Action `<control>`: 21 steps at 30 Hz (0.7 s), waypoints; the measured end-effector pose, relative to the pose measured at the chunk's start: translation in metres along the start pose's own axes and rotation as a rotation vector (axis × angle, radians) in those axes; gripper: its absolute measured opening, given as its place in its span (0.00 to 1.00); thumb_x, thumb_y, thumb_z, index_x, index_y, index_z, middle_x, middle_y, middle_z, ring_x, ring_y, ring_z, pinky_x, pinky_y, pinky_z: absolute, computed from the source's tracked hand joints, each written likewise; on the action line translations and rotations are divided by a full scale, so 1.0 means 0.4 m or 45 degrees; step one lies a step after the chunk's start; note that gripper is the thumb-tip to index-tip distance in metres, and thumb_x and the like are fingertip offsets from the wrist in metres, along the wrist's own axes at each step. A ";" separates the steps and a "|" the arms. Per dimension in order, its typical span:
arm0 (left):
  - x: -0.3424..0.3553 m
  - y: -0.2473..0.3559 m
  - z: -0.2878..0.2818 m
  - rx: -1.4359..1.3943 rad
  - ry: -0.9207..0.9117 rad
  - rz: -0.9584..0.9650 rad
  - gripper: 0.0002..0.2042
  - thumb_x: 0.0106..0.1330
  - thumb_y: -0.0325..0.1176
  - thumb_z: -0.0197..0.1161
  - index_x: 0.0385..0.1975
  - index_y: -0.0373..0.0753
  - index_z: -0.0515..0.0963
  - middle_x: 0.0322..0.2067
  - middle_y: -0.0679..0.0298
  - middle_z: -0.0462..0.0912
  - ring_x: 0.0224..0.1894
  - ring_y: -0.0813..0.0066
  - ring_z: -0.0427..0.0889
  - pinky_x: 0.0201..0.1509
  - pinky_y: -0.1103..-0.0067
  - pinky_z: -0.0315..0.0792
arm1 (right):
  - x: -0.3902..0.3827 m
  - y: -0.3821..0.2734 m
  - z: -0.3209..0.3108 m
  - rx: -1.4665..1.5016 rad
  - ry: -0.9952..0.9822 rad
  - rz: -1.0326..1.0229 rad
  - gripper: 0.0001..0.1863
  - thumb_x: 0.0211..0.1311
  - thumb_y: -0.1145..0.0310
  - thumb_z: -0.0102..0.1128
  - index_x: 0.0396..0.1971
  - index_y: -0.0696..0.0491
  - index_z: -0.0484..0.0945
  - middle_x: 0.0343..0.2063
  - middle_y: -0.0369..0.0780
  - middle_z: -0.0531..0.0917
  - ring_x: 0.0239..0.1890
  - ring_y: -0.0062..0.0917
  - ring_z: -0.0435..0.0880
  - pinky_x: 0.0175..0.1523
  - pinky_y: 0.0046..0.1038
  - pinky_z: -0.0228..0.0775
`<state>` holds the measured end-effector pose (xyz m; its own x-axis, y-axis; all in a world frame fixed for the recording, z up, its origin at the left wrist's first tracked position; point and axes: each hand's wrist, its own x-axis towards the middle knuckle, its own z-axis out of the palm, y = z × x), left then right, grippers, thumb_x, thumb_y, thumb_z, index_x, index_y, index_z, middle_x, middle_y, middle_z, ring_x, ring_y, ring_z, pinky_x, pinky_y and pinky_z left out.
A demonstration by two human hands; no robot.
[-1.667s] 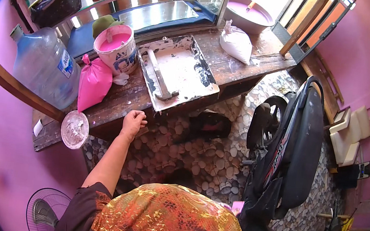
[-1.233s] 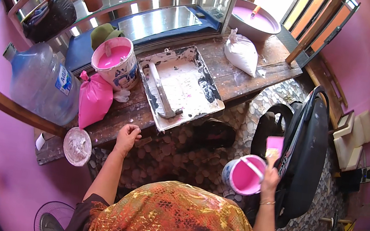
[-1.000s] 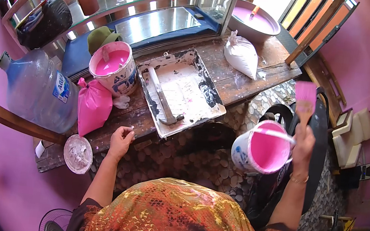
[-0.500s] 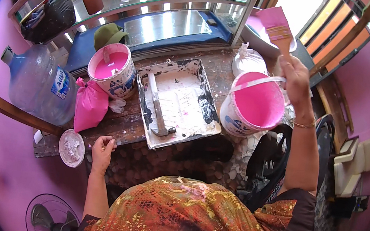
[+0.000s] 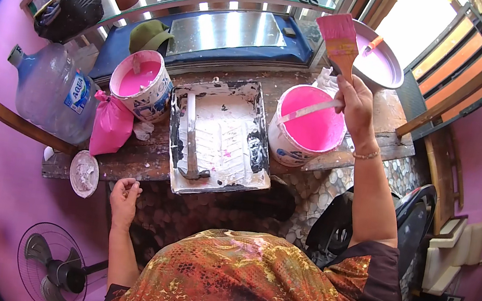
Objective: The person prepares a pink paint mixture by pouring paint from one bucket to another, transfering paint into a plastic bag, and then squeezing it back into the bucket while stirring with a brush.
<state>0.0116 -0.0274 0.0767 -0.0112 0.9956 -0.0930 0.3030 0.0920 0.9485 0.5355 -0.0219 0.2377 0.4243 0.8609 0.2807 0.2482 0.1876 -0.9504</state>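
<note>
My right hand (image 5: 358, 105) is closed around the wooden handle of a wide paintbrush (image 5: 337, 32), lifted with its pink-coated bristles pointing up and away. Below and left of that hand is a white bucket of bright pink paint (image 5: 324, 128), with a pale flat strip, apparently its handle, across the mouth. My left hand (image 5: 124, 199) hangs just off the table's front edge with its fingers curled in; nothing shows in them. Between the hands lies a paint tray (image 5: 229, 124) smeared white and black. A hammer (image 5: 194, 138) rests inside it.
On the wooden table stand a second bucket (image 5: 141, 79) of pink paint, a pink tied bag (image 5: 111, 127), a large water bottle (image 5: 53, 95) and a paint-smeared lid (image 5: 84, 174). A round basin (image 5: 388, 72) sits at back right. A fan (image 5: 58, 269) is at lower left.
My right hand and the brush have moved left, passing above the bucket's right rim. The view has shifted, bringing more of the basin and the fan into sight. My left hand stays curled.
</note>
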 end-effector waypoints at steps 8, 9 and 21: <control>-0.034 0.054 0.030 0.009 0.145 0.042 0.08 0.65 0.29 0.60 0.39 0.33 0.74 0.32 0.67 0.78 0.32 0.83 0.78 0.37 0.85 0.73 | -0.157 0.025 -0.017 0.121 -0.042 0.104 0.13 0.68 0.65 0.49 0.31 0.60 0.76 0.20 0.37 0.79 0.23 0.18 0.77 0.31 0.21 0.69; -0.033 0.058 0.039 0.009 0.149 0.060 0.07 0.65 0.29 0.60 0.39 0.33 0.74 0.32 0.67 0.78 0.32 0.83 0.78 0.37 0.85 0.73 | -0.197 0.046 -0.015 0.128 0.076 0.028 0.13 0.68 0.65 0.48 0.30 0.59 0.76 0.20 0.37 0.79 0.23 0.17 0.76 0.31 0.20 0.67; -0.024 0.132 0.090 0.028 0.208 0.167 0.06 0.65 0.28 0.60 0.37 0.32 0.74 0.31 0.67 0.78 0.31 0.83 0.78 0.37 0.85 0.74 | -0.341 0.251 -0.075 0.186 0.548 0.152 0.11 0.68 0.63 0.51 0.30 0.54 0.75 0.23 0.30 0.74 0.25 0.11 0.68 0.32 0.16 0.61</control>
<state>0.0619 -0.0329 0.1167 -0.1237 0.9888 0.0832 0.3330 -0.0376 0.9422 0.5286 -0.1345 0.1081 0.7724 0.6122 0.1693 0.0635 0.1907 -0.9796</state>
